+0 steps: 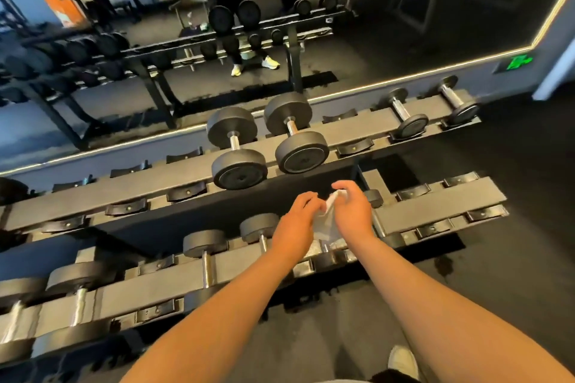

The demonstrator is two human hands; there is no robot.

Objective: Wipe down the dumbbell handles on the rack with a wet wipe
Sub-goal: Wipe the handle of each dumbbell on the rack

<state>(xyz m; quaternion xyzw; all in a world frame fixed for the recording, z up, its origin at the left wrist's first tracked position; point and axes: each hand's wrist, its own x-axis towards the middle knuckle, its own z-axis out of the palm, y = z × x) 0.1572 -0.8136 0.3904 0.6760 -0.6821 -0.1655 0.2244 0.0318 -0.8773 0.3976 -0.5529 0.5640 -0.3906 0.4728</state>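
1. Holding, in both hands, one wet wipe: white, crumpled, hanging between the palms above the lower tier of the rack. It seems to touch no handle.
2. Left hand: grip closed on the wipe's left edge, fingers curled round the cloth.
3. Right hand: grip pinching the wipe's upper right part, fingers arched over it.
4. Upper tier: two large dumbbells side by side just beyond the hands, short chrome handles bare. Two small dumbbells sit well apart to the right, with vacant cradles between.
5. Lower tier: a row of dumbbells runs left from the hands. One more lies below the wipe, mostly hidden.
6. Mirror behind the rack doubles the scene.
7. Step in hand, by my reckoning: readying the wipe, spreading or regathering it, with no handle yet under it.
8. Next move calls for one hand to wrap the wipe round a chrome handle, likely the nearest one. It must close the grip fully about the bar between the two heads and slide along its length. The other hand can let go or steady a head.
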